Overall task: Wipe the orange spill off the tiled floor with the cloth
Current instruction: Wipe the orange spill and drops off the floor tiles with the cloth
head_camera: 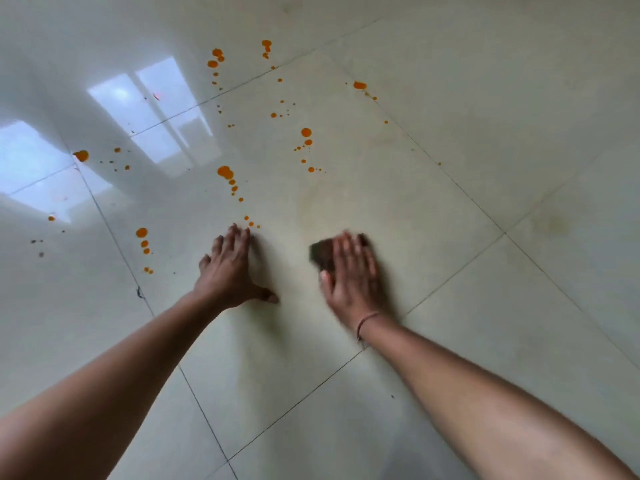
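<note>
I'm pressing my right hand, fingers flat, onto the brown cloth on the tiled floor. My left hand is bracing nearby, fingers spread, holding nothing. I'm planning firm, overlapping strokes forward into the orange spill, which is lying scattered just beyond.

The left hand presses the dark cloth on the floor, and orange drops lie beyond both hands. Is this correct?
Not quite: in the head view the right hand presses the dark cloth on the floor; the left hand rests on bare floor. Orange drops do lie beyond both hands.
</note>
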The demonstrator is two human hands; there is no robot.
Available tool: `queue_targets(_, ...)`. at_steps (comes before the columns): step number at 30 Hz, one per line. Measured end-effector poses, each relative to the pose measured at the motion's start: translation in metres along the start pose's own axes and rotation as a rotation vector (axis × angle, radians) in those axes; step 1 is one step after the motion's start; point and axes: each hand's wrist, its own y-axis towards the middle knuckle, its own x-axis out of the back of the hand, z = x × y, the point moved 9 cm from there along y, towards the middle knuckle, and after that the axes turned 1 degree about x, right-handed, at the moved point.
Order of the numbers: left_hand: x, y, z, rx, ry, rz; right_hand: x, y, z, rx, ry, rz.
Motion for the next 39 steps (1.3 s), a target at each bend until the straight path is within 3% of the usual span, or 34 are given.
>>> queue_targets(3,-0.001,0.002,-0.002,-0.041,0.006,-0.002,-0.008,-0.04,0.027,0.303,-0.038,0.121)
queue_targets(5,-0.003,0.003,-0.004,-0.043,-0.016,0.019,-0.005,-0.045,0.013,0.399,-0.08,0.145)
queue_targets(10,-0.008,0.006,-0.001,-0.048,-0.032,0.053,-0.008,0.014,0.028,0.029,-0.018,0.027)
queue_targets(12,-0.007,0.006,0.003,-0.07,-0.036,0.081,-0.022,-0.004,0.065,0.165,-0.024,0.072)
queue_targets(15,0.003,0.003,0.021,-0.137,-0.006,0.085,-0.02,-0.04,0.063,0.375,-0.051,0.152)
queue_targets(17,0.009,0.0,0.04,-0.122,0.021,0.053,-0.016,-0.033,0.048,0.386,-0.079,0.128)
queue_targets(21,0.013,0.002,0.059,-0.068,0.116,0.036,-0.019,0.02,0.057,0.0,-0.049,0.021)
queue_targets(24,0.013,0.003,0.059,-0.081,0.165,0.039,-0.039,0.001,0.111,0.186,-0.048,0.103)
queue_targets(27,0.012,0.001,0.06,-0.084,0.159,0.047,-0.03,-0.041,0.103,0.383,-0.114,0.206)
queue_targets(29,0.013,0.002,0.057,-0.094,0.161,0.053,-0.021,-0.037,0.082,0.379,-0.168,0.196)
queue_targets(32,0.014,0.0,0.053,-0.079,0.166,0.059,-0.022,0.0,0.073,0.116,-0.141,0.149)
queue_targets(34,0.015,0.003,0.052,-0.08,0.176,0.057,-0.031,0.012,0.095,0.058,-0.107,0.12)
queue_targets(39,0.037,0.012,0.058,-0.103,0.23,-0.018,-0.037,-0.013,0.106,0.37,-0.102,0.178)
